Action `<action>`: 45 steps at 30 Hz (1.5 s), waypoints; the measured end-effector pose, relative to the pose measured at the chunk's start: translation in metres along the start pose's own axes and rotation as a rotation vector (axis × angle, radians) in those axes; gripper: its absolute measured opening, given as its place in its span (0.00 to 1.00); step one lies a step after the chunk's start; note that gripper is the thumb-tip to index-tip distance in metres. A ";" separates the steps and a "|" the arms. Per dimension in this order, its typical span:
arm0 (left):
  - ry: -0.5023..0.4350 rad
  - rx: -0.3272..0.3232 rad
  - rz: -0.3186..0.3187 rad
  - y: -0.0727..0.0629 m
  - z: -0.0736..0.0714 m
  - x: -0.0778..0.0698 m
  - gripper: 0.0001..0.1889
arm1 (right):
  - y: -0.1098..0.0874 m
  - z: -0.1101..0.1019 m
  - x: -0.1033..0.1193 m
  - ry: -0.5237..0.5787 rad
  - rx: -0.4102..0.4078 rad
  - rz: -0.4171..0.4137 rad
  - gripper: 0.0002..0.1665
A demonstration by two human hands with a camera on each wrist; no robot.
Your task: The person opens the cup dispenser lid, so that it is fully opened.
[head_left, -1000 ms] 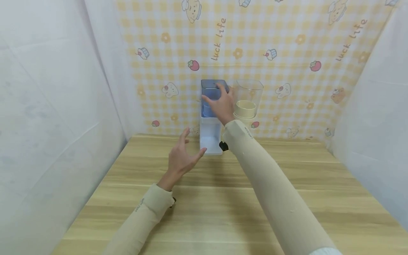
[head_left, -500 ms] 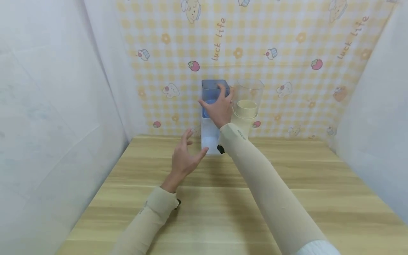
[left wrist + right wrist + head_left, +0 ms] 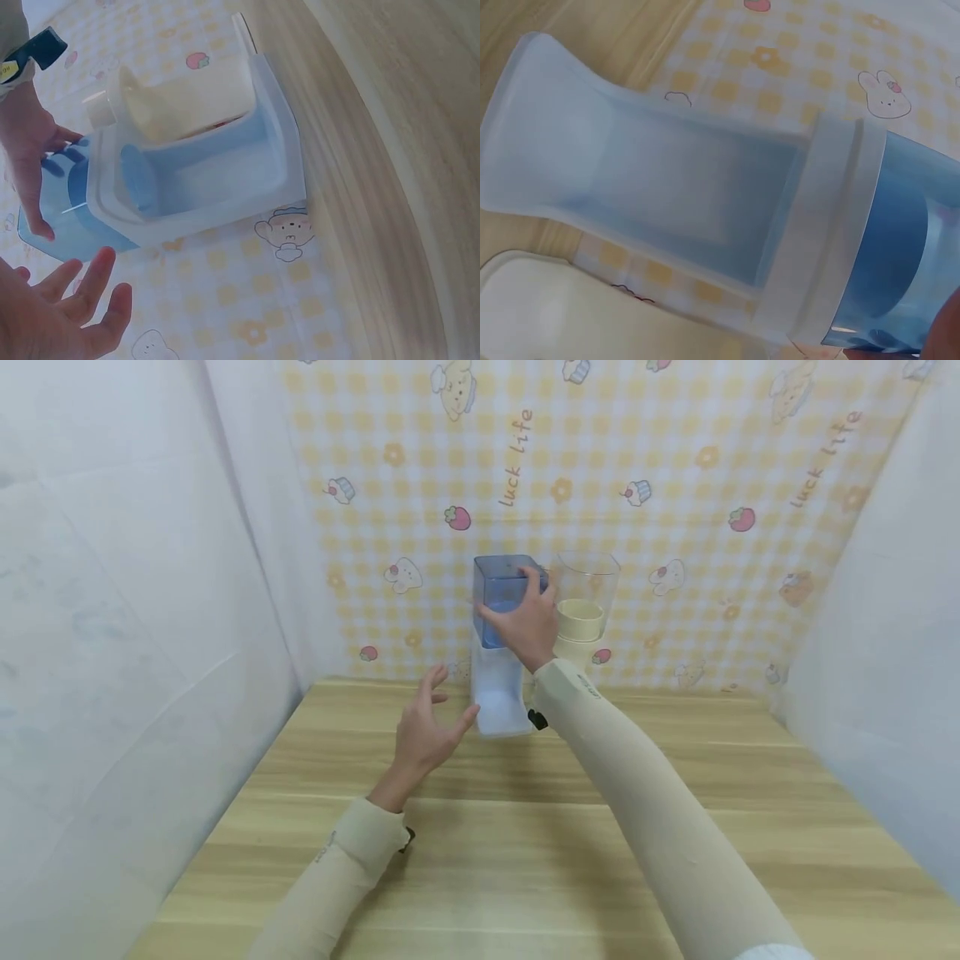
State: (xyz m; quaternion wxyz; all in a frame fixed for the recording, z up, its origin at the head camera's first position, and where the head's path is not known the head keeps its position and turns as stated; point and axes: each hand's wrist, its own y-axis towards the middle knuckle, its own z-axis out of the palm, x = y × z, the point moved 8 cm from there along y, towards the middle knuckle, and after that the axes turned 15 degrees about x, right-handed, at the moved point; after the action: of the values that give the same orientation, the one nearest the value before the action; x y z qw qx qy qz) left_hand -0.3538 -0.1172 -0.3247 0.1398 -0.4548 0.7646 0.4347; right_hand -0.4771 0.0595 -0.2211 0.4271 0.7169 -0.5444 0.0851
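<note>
A white dispenser (image 3: 501,681) with a see-through blue tank (image 3: 498,578) on top stands by the back wall. My right hand (image 3: 527,622) grips the blue tank, its thumb on the near side and fingers toward the right side. In the left wrist view the right thumb and fingers lie around the blue tank (image 3: 64,199). My left hand (image 3: 426,727), fingers spread and loosely bent, hovers left of the white base without holding anything. Close on the right stands a cream dispenser (image 3: 573,652) with a clear tank (image 3: 588,578), partly hidden by the right hand and sleeve.
A wooden table (image 3: 480,860) spans the front. Behind it hangs a yellow checked cloth (image 3: 675,460) with cartoon prints. White sheets close off the left and right sides.
The white dispenser has shifted slightly toward me and turned a little, so the blue tank's left side shows more. My right hand moves with it. The left hand has drawn slightly left.
</note>
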 end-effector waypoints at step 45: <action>-0.238 0.258 -0.039 -0.013 0.007 -0.011 0.52 | -0.114 -0.078 0.002 0.415 0.203 -0.389 0.54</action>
State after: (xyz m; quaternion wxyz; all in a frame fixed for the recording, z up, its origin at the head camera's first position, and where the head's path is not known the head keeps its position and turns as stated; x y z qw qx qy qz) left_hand -0.3383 -0.1079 -0.3295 0.2946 -0.3932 0.7832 0.3811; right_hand -0.3520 0.1180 -0.2306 0.4638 0.8140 -0.2866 0.2001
